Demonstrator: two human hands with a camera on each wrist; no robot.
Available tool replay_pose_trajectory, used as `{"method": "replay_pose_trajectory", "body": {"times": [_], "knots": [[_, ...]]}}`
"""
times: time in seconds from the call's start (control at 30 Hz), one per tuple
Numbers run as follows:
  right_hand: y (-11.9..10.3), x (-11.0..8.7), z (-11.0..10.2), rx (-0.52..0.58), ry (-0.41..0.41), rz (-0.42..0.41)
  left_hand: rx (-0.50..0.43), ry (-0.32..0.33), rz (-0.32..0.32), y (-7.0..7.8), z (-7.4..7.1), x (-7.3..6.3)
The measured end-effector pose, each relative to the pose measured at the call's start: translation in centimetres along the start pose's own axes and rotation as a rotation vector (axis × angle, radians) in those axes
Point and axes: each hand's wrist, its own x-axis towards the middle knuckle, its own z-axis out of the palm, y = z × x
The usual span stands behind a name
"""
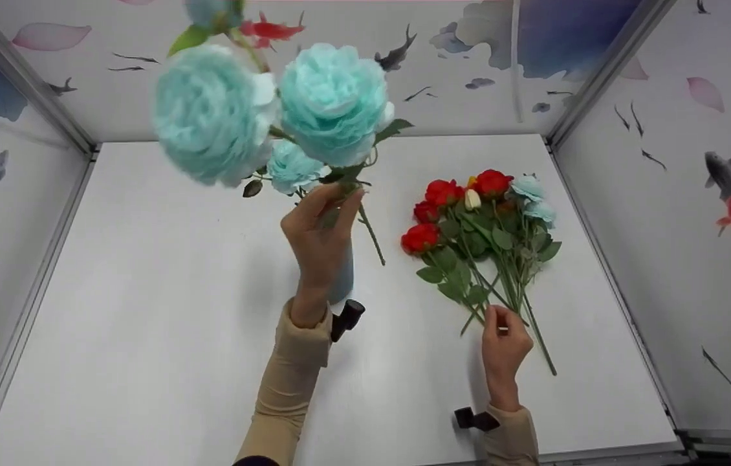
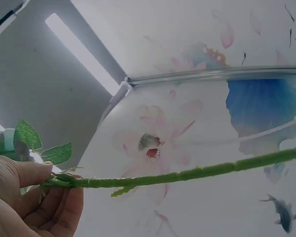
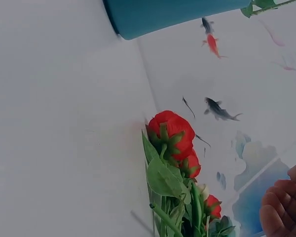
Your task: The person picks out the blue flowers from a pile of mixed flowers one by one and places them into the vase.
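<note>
My left hand (image 1: 320, 236) is raised and pinches the green stem (image 2: 202, 173) of a light-blue artificial flower between thumb and fingers. Two large ruffled blooms (image 1: 333, 103) spread above that hand, along with a blue bud (image 1: 213, 14) at the top edge. Behind my left hand and wrist stands a blue vase (image 1: 343, 275), mostly hidden. Another blue bloom (image 1: 293, 167) shows beyond the hand, lower than the big ones. My right hand (image 1: 506, 340), fingers loosely curled, is over the lower stem ends of a flower pile; no stem shows between its fingers in the right wrist view.
On the right of the white table (image 1: 165, 362) lies a pile of red flowers (image 1: 443, 192), smaller blue blooms (image 1: 527, 188), a pale bud (image 1: 472, 199) and green leaves. Printed walls (image 1: 676, 168) with metal frame edges enclose the table's back and sides.
</note>
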Motion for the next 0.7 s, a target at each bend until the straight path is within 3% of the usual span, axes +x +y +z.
{"method": "replay_pose_trajectory", "body": {"times": [0.17,0.33,0.5,0.7], "knots": [[0.0,-0.2,0.5,0.011,-0.003,-0.011,-0.017,0.17,0.075,1.1,-1.6,1.1],[0.1,-0.2,0.6,0.005,-0.015,-0.033,-0.046,0.279,0.098,2.2,-2.7,2.1],[0.1,-0.2,0.6,0.017,-0.027,-0.034,-0.026,0.341,0.107,2.8,-3.4,2.8],[0.8,-0.3,0.9,0.019,-0.023,-0.009,0.023,0.353,0.114,2.2,-4.0,3.0]]}}
